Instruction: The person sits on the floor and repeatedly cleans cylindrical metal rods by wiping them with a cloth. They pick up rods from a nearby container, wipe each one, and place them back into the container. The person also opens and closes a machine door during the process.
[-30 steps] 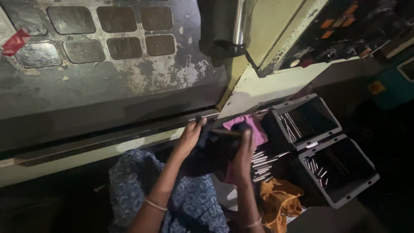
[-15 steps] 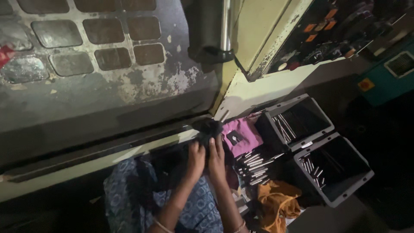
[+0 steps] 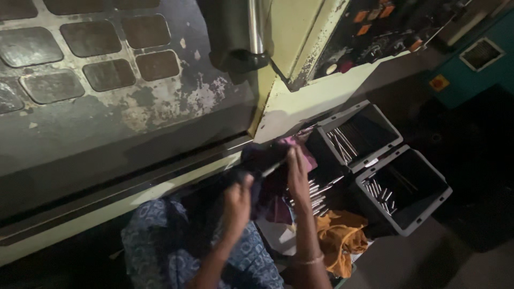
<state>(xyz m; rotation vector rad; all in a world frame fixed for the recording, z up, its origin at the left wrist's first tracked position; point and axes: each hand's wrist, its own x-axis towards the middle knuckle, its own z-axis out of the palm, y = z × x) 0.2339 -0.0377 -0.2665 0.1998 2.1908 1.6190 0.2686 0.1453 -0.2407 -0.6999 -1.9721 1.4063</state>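
Since a moment ago both hands have separated: left hand (image 3: 238, 195) grips dark cloth (image 3: 262, 176), right hand (image 3: 297, 171) fingers clamp a metal rod (image 3: 273, 169); many rods (image 3: 313, 194) remain unhandled.

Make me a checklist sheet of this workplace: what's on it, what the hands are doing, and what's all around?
Surface: a worn, pale green machine ledge with chipped paint; the floor is dark.
Job's things: a thin metal rod and a dark cloth, held between both hands.
Clutter: two grey bins with metal rods in them, more loose rods, a pink cloth, an orange cloth.
Hands: left hand closed on the dark cloth; right hand at the rod, grip too dim to tell.
Cables: nothing seen.
Surroundings: a control panel with orange buttons, a teal cabinet, a scuffed machine door.
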